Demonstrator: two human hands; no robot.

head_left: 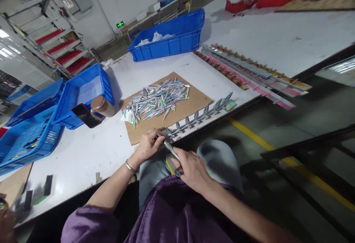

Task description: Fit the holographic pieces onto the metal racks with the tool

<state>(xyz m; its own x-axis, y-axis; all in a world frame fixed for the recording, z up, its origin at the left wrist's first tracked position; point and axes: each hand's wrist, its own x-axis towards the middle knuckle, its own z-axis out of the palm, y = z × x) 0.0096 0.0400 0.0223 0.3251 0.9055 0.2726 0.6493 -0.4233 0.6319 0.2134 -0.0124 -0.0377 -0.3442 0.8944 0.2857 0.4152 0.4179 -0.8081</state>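
Observation:
My right hand (191, 167) is closed around a slim silver metal tool (171, 149), whose exact kind I cannot make out. The tool's tip points up and left to my left hand (149, 145). That hand is closed in a pinch at the near end of a long strip with grey leaf-shaped pieces (196, 116); what lies between its fingers is hidden. The strip runs along the table's front edge. Beyond my hands, a pile of shiny silver, iridescent slender pieces (158, 99) lies on a cardboard sheet (191, 107).
Blue bins (169, 45) stand at the back and left of the white table (91, 154). A phone (85, 116) leans beside a brown-lidded jar (103, 106). Several long strips (246, 73) lie at right, some overhanging the edge. Another person's hand (7, 217) shows at lower left.

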